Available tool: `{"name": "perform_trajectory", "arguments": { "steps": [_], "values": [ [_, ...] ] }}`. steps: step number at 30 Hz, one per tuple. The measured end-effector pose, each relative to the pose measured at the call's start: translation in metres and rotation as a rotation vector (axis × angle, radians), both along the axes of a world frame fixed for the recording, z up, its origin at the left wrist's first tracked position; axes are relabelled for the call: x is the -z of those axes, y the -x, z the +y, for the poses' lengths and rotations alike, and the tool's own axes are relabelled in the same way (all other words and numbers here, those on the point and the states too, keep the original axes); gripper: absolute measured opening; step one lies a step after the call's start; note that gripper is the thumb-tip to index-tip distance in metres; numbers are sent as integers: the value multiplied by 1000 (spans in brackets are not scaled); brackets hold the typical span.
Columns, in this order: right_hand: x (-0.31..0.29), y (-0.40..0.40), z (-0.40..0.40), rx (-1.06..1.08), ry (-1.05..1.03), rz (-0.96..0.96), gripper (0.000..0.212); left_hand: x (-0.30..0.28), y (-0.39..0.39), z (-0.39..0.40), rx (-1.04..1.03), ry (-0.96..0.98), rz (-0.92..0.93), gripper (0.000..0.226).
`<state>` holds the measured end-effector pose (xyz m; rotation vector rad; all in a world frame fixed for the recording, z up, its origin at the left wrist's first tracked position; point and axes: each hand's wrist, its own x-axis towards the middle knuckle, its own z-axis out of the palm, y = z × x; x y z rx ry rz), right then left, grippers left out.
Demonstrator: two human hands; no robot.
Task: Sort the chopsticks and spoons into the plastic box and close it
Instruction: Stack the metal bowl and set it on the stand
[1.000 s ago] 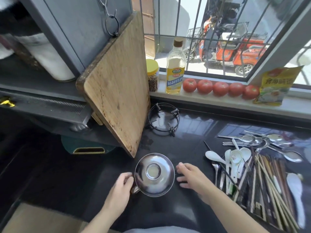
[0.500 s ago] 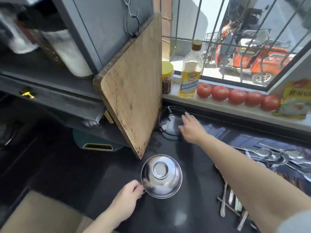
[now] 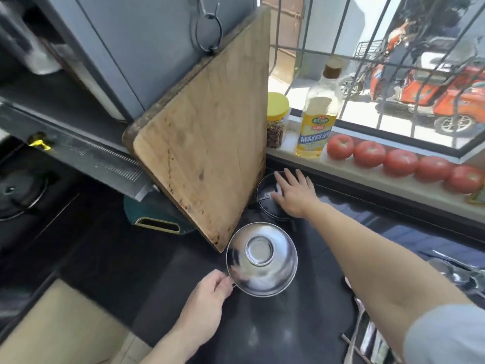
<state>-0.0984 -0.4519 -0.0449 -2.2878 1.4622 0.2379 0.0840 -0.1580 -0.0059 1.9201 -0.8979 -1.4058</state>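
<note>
Left hand [image 3: 207, 298] at near centre, fingers curled round the small handle at the left edge of an upturned steel bowl [image 3: 261, 259] that sits on the dark counter [image 3: 162, 298]. Right hand [image 3: 295, 195] stretched far, fingers straight and spread, lying on a black ring stand [image 3: 265, 203] just below the window sill. Spoons [image 3: 456, 274] lie at the right edge of the counter, partly hidden by the right forearm; more handles and what may be chopsticks [image 3: 354, 348] show at the near right corner, blurred. Plastic box not in view. Wooden cutting board [image 3: 207, 143] hangs tilted above the bowl. On the sill: oil bottle [image 3: 317, 122], yellow-lidded jar [image 3: 277, 119], row of tomatoes [image 3: 401, 161].
</note>
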Motion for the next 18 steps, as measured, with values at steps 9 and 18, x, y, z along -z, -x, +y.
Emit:
{"name": "perform_trajectory", "arguments": {
  "steps": [9, 18],
  "values": [
    [-26, 117, 97, 705, -46, -625, 43, -7, 55, -114, -213, 133, 70, 30],
    [-42, 151, 182, 874, -83, -600, 32, 1, 78, -191, -248, 94, -65, 28]
  ]
}}
